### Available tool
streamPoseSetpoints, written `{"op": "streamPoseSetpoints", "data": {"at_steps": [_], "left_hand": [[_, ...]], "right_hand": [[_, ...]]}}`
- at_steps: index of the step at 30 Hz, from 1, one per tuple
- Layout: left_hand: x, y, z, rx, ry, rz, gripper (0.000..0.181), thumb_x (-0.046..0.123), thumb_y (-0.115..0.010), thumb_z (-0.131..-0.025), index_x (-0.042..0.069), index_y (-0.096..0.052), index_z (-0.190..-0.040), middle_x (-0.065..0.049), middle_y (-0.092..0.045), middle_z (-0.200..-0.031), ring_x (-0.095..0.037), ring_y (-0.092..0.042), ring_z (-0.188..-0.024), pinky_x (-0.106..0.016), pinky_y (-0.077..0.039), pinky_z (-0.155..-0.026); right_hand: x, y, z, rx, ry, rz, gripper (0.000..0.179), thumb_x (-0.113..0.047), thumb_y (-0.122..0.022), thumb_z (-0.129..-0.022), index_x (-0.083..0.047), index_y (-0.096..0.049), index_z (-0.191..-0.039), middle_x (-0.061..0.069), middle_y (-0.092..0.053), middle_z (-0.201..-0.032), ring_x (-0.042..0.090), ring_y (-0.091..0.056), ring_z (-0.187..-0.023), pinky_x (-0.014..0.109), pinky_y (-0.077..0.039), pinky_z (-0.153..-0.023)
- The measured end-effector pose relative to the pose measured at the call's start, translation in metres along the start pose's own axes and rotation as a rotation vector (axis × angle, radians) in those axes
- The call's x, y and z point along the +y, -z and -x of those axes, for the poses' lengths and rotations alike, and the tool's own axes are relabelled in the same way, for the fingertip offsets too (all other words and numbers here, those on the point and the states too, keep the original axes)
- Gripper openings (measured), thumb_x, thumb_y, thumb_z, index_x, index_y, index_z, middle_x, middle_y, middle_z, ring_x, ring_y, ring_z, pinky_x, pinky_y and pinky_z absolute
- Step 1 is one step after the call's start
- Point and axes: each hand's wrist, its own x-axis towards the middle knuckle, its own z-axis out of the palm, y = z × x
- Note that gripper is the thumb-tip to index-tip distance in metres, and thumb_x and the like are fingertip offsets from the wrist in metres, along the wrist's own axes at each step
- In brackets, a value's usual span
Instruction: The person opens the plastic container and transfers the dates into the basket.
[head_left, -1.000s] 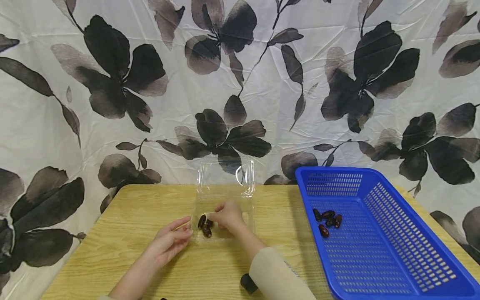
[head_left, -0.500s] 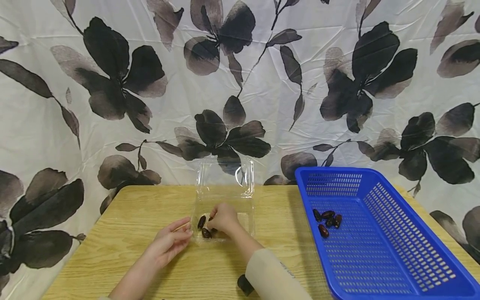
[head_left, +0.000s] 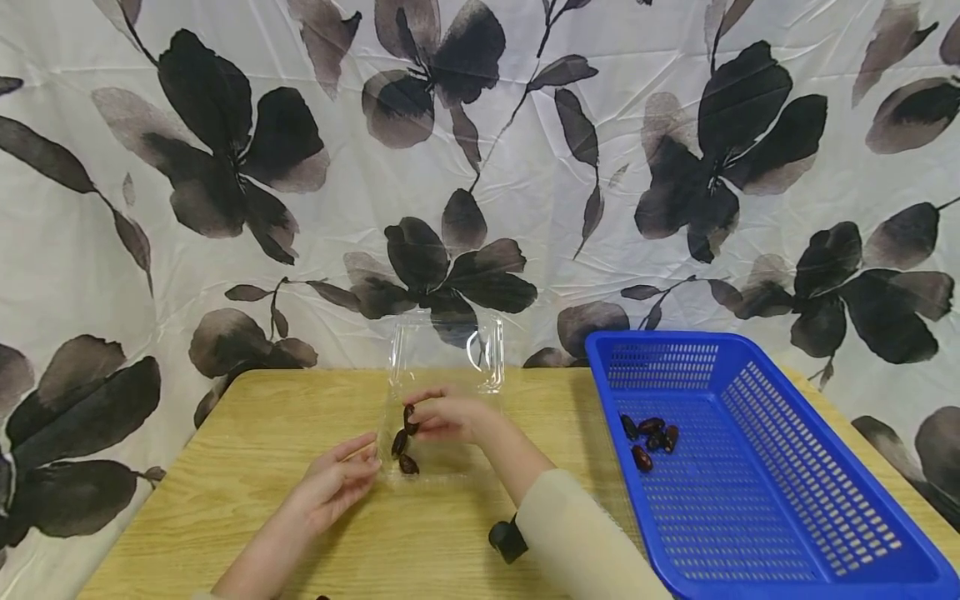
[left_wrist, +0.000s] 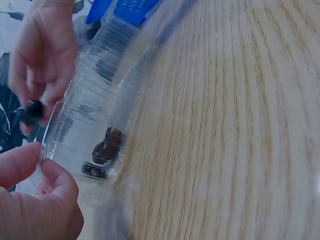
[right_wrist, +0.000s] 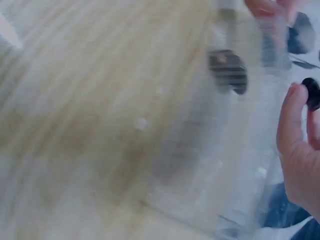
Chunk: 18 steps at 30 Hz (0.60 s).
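Note:
My left hand (head_left: 337,483) pinches the left edge of a clear plastic clamshell container (left_wrist: 95,95), thumb and forefinger meeting at its rim in the left wrist view. The container's lid (head_left: 446,354) stands raised at the back. Between the thumb and fingers of my right hand (head_left: 453,417) is a dark brown date (head_left: 409,419), lifted above the container's left part. Two more dates, one (head_left: 400,444) leaning at the left wall and one (head_left: 408,465) nearer the front, lie inside. The right wrist view is blurred, with the held date (right_wrist: 312,94) at its right edge.
A large blue plastic basket (head_left: 750,492) stands on the right of the wooden table (head_left: 277,433), with several dates (head_left: 654,426) near its left wall. A floral cloth (head_left: 555,167) hangs behind. A black object (head_left: 508,540) shows at the right sleeve.
My right hand, earlier low among the dates in the container, has risen slightly with one date in its fingers. The left hand keeps its place at the container's edge.

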Motion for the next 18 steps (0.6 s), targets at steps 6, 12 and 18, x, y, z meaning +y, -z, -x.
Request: {"op": "streamPoseSetpoints", "data": {"at_steps": [6,12,18], "left_hand": [[0.002,-0.001,0.0,0.007,-0.004,0.01,0.069,-0.011,-0.054,-0.086,-0.007,-0.018,-0.144,-0.001,-0.051,-0.094,-0.008,-0.055,-0.078,-0.018,-0.049,-0.072],[0.001,0.0,0.001,0.009,-0.006,0.019,0.07,-0.01,-0.059,-0.084,-0.007,-0.021,-0.143,-0.002,-0.049,-0.095,-0.01,-0.055,-0.079,-0.017,-0.048,-0.072],[0.0,0.001,0.001,0.002,-0.007,0.012,0.066,-0.012,-0.053,-0.087,-0.006,-0.02,-0.143,-0.001,-0.048,-0.094,-0.01,-0.056,-0.079,-0.017,-0.048,-0.072]], "right_hand": [[-0.029,0.01,0.012,-0.063,0.011,-0.13,0.041,0.007,-0.051,-0.086,0.006,-0.049,-0.128,0.008,-0.058,-0.084,0.016,-0.06,-0.07,0.028,-0.054,-0.072],[-0.056,0.024,0.027,-0.109,0.038,-0.133,0.045,0.01,-0.048,-0.087,0.005,-0.046,-0.132,0.013,-0.056,-0.092,0.017,-0.06,-0.07,0.023,-0.053,-0.06],[-0.086,0.053,0.053,-0.081,0.082,-0.18,0.041,0.012,-0.045,-0.087,0.001,-0.049,-0.127,0.013,-0.056,-0.092,0.021,-0.062,-0.075,0.025,-0.054,-0.061]]}}
